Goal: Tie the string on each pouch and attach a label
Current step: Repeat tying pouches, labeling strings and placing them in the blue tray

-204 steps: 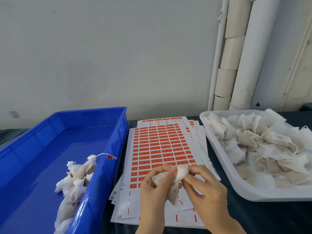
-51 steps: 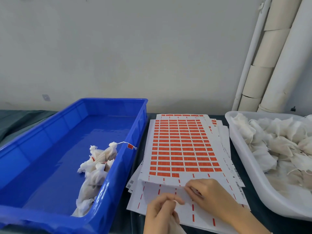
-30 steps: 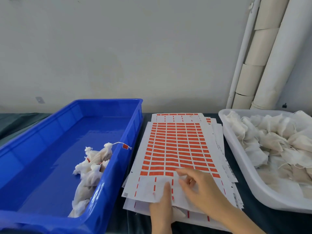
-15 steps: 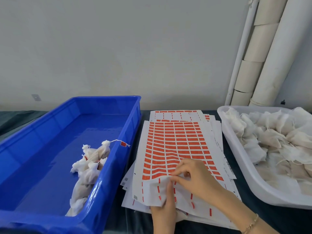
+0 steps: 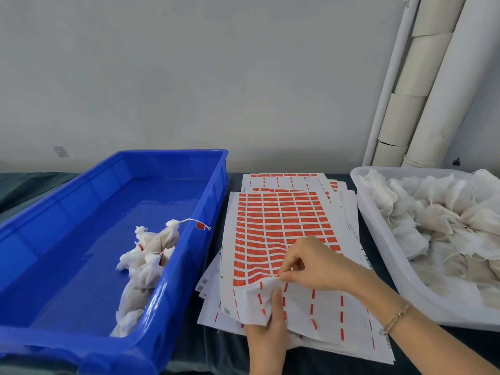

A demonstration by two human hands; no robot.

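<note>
The top label sheet (image 5: 281, 220) carries rows of red labels and lies between two bins. My left hand (image 5: 267, 328) grips its near edge, thumb on top, and the paper is lifted and wrinkled there. My right hand (image 5: 316, 263) pinches a red label (image 5: 278, 277) in the lowest full row with thumb and forefinger. A scrap of white cloth (image 5: 294, 340) shows under my left palm; whether it is a pouch I cannot tell. Tied pouches (image 5: 151, 255) lie in the blue bin (image 5: 213, 190), and one red tag (image 5: 200, 225) hangs over its rim.
A white tray (image 5: 378, 239) on the right holds several untied pouches (image 5: 433, 212). More label sheets (image 5: 349, 212) are stacked under the top one on the dark table. White pipes (image 5: 422, 90) run up the wall at the back right.
The pouch I held in both hands is gone from view. My left hand now holds the sheet's near edge up, and my right hand has closed its fingertips on a label.
</note>
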